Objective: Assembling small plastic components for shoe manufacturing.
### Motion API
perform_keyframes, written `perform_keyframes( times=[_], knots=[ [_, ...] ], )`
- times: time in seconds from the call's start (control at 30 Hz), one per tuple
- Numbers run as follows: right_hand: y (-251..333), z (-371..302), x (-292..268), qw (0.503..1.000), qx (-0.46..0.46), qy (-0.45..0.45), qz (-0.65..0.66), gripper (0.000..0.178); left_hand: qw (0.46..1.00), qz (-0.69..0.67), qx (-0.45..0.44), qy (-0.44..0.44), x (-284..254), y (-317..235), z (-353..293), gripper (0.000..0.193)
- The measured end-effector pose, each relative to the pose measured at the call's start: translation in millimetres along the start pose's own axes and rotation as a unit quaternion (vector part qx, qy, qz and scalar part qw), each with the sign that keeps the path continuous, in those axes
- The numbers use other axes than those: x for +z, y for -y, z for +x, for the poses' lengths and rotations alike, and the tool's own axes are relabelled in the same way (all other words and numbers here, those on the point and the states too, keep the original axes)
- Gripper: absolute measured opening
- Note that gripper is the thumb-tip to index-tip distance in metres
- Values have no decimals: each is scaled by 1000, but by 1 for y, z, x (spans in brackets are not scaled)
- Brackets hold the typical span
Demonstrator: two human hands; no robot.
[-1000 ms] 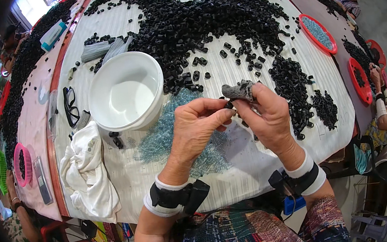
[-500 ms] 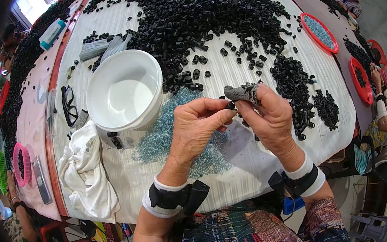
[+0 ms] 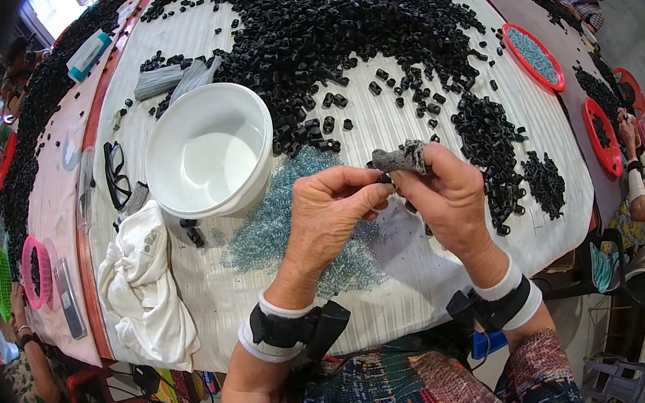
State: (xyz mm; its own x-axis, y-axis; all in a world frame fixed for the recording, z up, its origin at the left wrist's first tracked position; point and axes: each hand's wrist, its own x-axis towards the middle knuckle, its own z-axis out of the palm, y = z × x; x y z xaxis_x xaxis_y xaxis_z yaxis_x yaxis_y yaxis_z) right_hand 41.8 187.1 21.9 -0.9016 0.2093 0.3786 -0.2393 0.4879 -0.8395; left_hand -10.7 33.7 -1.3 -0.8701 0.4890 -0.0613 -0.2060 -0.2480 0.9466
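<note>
Above the near half of the table, my left hand [image 3: 328, 210] and my right hand [image 3: 446, 194] meet at the fingertips, both closed in a pinch. They share one small black plastic part [image 3: 383, 179], mostly hidden by the fingers. A worn grey fabric finger cover [image 3: 399, 159] wraps my right index finger. Under and beside my left hand spreads a heap of tiny clear bluish pieces [image 3: 272, 216]. Loose black cylindrical parts [image 3: 483, 133] lie to the right of my right hand, and a large heap of them [image 3: 302, 35] covers the far side.
A white bowl [image 3: 174, 171] stands left of my hands, with a crumpled white cloth [image 3: 140, 288] and black eyeglasses [image 3: 117, 174] nearby. Grey bundles [image 3: 160, 81] lie behind the bowl. A red basket [image 3: 508, 38] of bluish pieces sits far right. Other people work at both side tables.
The grey-covered right index finger has tipped slightly down and left over the black part. Otherwise both hands stay almost in place.
</note>
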Motion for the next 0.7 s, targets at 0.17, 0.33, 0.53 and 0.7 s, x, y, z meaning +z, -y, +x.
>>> perform_keyframes(
  times=[0.17,0.33,0.53,0.7],
  knots=[
    [-1,1,1,997,28,-8,69,13,1000,26,11,-2,0,-2,-1,14],
    [1,1,0,996,-80,-6,-38,14,999,41,9,1,0,-1,0,13],
    [3,-1,-3,995,-67,2,-71,14,999,38,11,-4,1,-1,-1,14],
    [-3,-3,7,998,-44,-37,-25,14,999,32,8,-4,2,-4,-1,14]
  ],
)
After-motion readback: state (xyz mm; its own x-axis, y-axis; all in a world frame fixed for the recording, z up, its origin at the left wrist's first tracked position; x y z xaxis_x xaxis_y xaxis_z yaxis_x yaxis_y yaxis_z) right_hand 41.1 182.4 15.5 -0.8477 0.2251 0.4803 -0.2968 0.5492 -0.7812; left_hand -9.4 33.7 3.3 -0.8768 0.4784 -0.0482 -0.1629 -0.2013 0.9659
